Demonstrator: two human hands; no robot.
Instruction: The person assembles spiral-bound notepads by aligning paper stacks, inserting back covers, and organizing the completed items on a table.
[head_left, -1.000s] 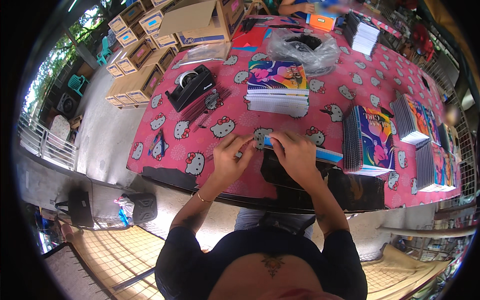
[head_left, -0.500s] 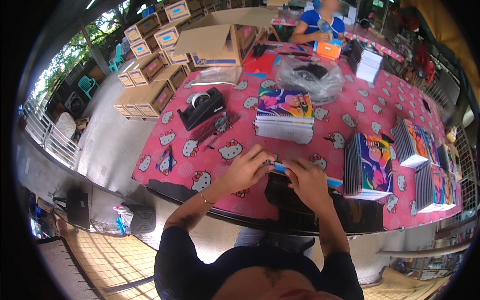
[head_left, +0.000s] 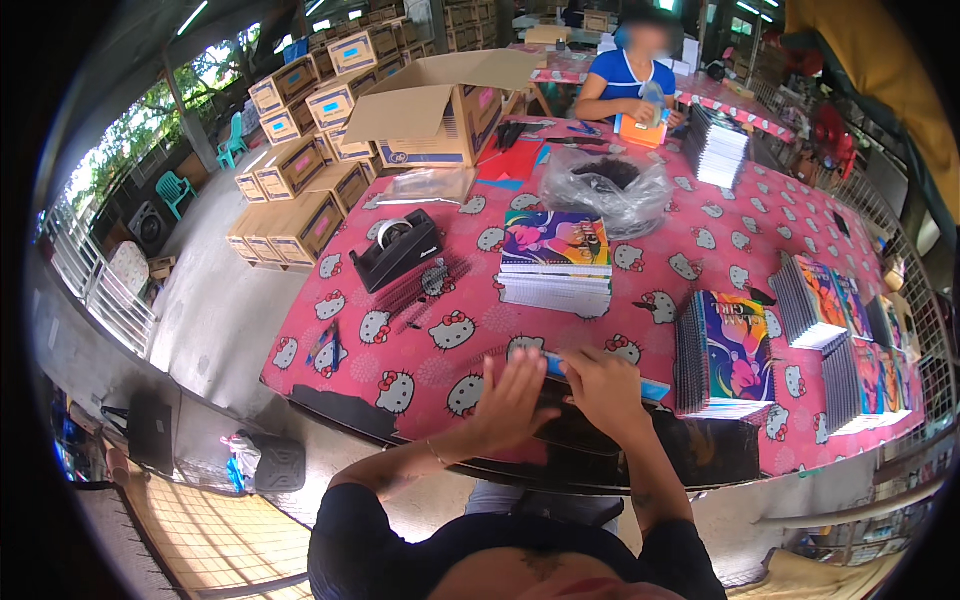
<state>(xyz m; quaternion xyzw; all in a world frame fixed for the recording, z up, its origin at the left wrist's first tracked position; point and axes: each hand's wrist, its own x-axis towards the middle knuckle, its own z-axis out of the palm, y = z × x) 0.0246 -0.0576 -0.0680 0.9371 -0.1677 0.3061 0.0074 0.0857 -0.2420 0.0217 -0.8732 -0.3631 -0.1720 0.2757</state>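
A thin notebook [head_left: 655,389] with a blue edge is seen nearly edge-on at the near side of the table. My right hand [head_left: 605,392] is closed on it from above, its fingers bent over the upper edge. Beside its left end, my left hand [head_left: 512,403] has its fingers stretched out and slightly blurred. What looks like a dark wire coil shows faintly by those fingertips. Beyond my hands stands a stack of spiral notebooks [head_left: 556,290] with colourful covers. To the right of my hands is another coil-bound notebook stack [head_left: 735,350].
A black tape dispenser [head_left: 398,252] and loose dark coils [head_left: 412,288] lie left. Farther back are a clear plastic bag [head_left: 610,195] and an open carton [head_left: 430,130]. A person [head_left: 630,90] in blue handles an orange notebook across the table. More notebooks [head_left: 850,370] stand far right.
My left hand has gone from bent fingers at the notebook's left end to stretched fingers, a little lower. My right hand still grips the notebook. The whole view has shifted slightly.
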